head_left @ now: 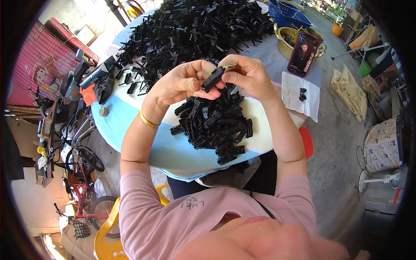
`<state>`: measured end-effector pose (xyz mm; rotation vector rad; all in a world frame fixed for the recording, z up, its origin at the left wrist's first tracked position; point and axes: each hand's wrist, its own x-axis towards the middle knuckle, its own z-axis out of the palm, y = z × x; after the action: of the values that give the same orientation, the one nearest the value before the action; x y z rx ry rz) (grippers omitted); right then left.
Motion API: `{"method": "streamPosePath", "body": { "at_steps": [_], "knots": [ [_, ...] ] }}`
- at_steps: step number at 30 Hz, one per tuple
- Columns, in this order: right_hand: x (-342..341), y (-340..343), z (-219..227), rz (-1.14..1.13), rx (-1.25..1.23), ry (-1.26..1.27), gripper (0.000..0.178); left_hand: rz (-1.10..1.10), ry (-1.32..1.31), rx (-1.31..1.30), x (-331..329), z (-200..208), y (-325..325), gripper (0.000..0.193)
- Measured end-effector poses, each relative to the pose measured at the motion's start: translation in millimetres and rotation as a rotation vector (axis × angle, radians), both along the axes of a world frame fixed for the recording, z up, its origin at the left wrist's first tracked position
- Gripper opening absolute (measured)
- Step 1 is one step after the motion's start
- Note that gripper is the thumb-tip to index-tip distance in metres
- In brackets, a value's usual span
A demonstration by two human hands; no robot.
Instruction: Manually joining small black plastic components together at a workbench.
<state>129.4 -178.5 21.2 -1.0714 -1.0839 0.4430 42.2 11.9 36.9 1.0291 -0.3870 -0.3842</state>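
Above the table, both my hands meet on one small black plastic part (212,79), roughly rectangular and tilted. My left hand (184,82) pinches its lower end, and a gold bracelet circles that wrist. My right hand (248,77) grips the upper end between thumb and fingers. Tan wraps cover some of my fingertips. Just below the hands lies a heap of similar black parts (208,125). Beyond them spreads a much larger pile of black pieces (195,37), many with thin prongs. A few loose pieces (131,88) lie left of it.
The round table has a blue and white cover (160,147). At its right are a phone (304,53) leaning on a brass pot (284,47), a blue basket (289,15) and a white tissue (313,96) bearing dark bits. Bicycles (82,190) stand left; I sit on a yellow chair (105,234).
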Motion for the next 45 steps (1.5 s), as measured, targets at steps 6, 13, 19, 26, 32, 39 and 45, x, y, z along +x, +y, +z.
{"method": "streamPosePath", "body": {
  "at_steps": [6, 13, 19, 26, 32, 39, 45],
  "knots": [
    [2, 3, 0, -0.087, 0.025, -0.248, 0.014, 0.041, 0.069, 0.057, 1, -2, 0, 0.043],
    [-6, 10, -4, -0.327, -0.045, -0.271, 0.012, 0.439, -0.067, 0.370, -6, 1, -16, 0.014],
    [-8, 11, -11, -0.336, -0.135, -0.087, 0.012, 0.701, -0.286, 0.561, -3, -11, -22, 0.013],
    [-13, 15, -11, -0.384, -0.176, -0.213, 0.013, 0.796, -0.361, 0.605, -10, -8, -29, 0.028],
    [-13, 15, -12, -0.375, -0.158, -0.188, 0.013, 0.835, -0.382, 0.564, -11, -8, -32, 0.029],
    [-17, 15, -12, -0.281, -0.136, -0.155, 0.012, 0.844, -0.442, 0.573, -13, -10, -30, 0.027],
    [-25, 14, -9, -0.227, -0.198, 0.050, 0.013, 0.953, -0.657, 0.771, -12, -14, -31, 0.020]
  ]
}}
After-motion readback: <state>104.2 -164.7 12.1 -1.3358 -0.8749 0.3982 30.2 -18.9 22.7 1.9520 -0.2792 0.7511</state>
